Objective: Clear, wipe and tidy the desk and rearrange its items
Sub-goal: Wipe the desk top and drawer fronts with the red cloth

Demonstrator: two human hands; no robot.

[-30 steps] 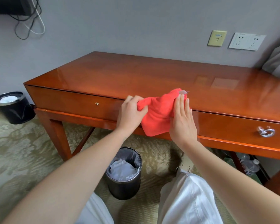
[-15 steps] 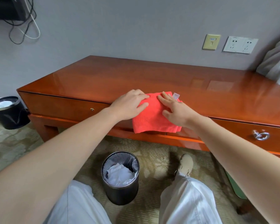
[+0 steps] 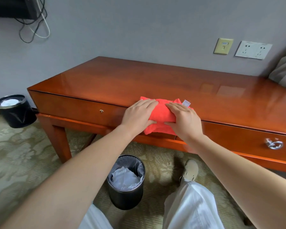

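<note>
A lined waste bin point(image 3: 126, 181) stands on the carpet at 6 o'clock. Beyond it, the left hand point(image 3: 138, 114) and right hand point(image 3: 184, 120) lie flat, fingers straight, pressing a folded red cloth point(image 3: 161, 113) draped over the table point(image 3: 155, 80) front edge; wall sockets point(image 3: 253, 50) at 2 o'clock

Red cloth point(image 3: 162, 113), reddish-brown desk point(image 3: 139, 80).

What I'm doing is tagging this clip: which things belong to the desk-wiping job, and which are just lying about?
Job: red cloth, desk, left hand and right hand pressing the cloth.
Lying about: bin under the desk, second bin by the wall, wall sockets, dangling cables.
</note>
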